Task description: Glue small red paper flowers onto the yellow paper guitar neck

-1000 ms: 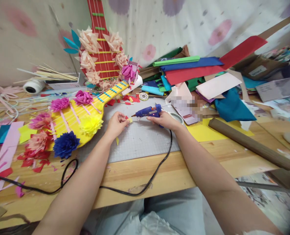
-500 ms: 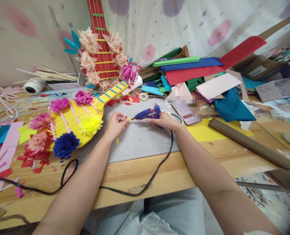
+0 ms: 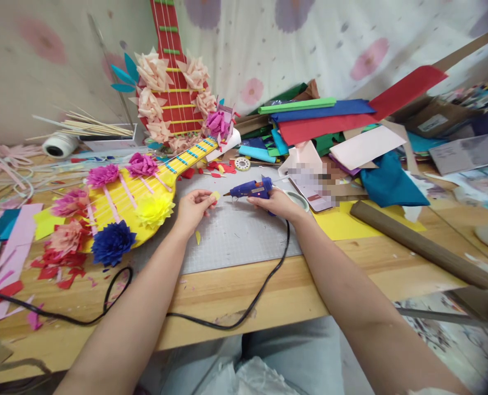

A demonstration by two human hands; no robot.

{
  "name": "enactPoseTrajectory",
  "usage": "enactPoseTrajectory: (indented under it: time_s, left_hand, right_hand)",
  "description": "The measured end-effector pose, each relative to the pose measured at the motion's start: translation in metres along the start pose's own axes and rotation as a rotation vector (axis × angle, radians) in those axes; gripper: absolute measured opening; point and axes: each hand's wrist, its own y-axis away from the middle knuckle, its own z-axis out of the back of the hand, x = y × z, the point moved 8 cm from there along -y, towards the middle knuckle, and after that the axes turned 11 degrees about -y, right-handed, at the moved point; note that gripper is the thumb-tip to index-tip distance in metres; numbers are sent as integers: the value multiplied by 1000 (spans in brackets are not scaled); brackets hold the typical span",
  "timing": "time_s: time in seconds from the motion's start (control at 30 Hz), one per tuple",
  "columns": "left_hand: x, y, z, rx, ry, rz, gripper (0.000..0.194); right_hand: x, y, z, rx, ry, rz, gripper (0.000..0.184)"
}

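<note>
While the right hand [image 3: 282,204] grips a blue glue gun [image 3: 250,190] with its nozzle pointed left, the left hand [image 3: 192,211] pinches a small yellow slip [image 3: 214,196] between thumb and fingers, just short of the tip and apart from it. A bit of red shows at the slip's lower edge. Both hands are over a gray mat [image 3: 244,241] on a wooden desk [image 3: 268,280], where a yellow sliver [image 3: 198,237] lies near the left wrist. From the gun, a black cord [image 3: 287,241] drops past the mat's edge and loops across the front of the desk, passing the left forearm.

Left of the mat lies a yellow guitar [image 3: 122,206], ringed with paper blooms that include a blue flower [image 3: 114,242] and a yellow flower [image 3: 155,211]. Behind it, a red guitar [image 3: 180,99] stands upright, trimmed in peach blossoms. Thin sticks [image 3: 95,123] rest over a box at the back left.

Just beyond the right hand are a tape roll [image 3: 304,202] and a phone [image 3: 321,202], partly blurred. Farther right, a brown roll [image 3: 420,241] lies at an angle, partly over a yellow sheet [image 3: 346,225], with colored paper, including a long red sheet [image 3: 326,126], heaped behind.
</note>
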Motion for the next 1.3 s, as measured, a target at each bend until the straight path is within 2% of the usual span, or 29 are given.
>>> enactPoseTrajectory:
  time_s: [0.17, 0.3, 0.53, 0.63, 0.7, 0.77, 0.83, 0.9, 0.97, 1.0, 1.03, 1.13, 1.23, 1.3]
  left_hand:
    - [-5, 3, 10, -134, 126, -22, 26]
    - [-2, 3, 13, -200, 261, 9, 21]
    - [3, 8, 3, -195, 512, 135, 13]
    - [4, 11, -5, -154, 597, 188, 12]
    - [6, 11, -10, -125, 671, 220, 10]
    - [8, 12, -13, -107, 744, 265, 9]
    - [10, 12, -16, -95, 820, 316, 9]
    - [12, 13, -19, -75, 893, 358, 10]
    - [13, 13, -22, -56, 937, 382, 11]
    - [13, 13, -22, -49, 942, 388, 11]
    - [14, 13, -23, -46, 937, 387, 10]
    - [15, 10, -19, -59, 897, 354, 9]
    - [17, 8, -15, -78, 894, 321, 9]
    - [18, 7, -15, -82, 918, 326, 10]
  right_hand:
    - [4, -2, 7, -274, 6, 60, 48]
    - [1, -8, 4, -342, 72, 16, 52]
    - [3, -13, 1, -316, 159, 12, 52]
    - [15, -7, 5, -255, 191, 96, 51]
    - [22, -1, 15, -213, 208, 135, 54]
    - [23, 7, 32, -200, 255, 90, 53]
    - [22, 15, 41, -98, 314, 7, 46]
    - [25, 24, 28, 140, 263, -36, 41]
    - [38, 33, -1, 372, 120, 2, 36]
    - [46, 34, -17, 428, 34, 38, 34]
    - [54, 32, -31, 418, -57, 66, 33]
    - [71, 12, -61, 155, -270, 179, 29]
    - [70, -6, -86, -23, -402, 162, 24]
    - [70, -14, -96, -79, -455, 150, 23]
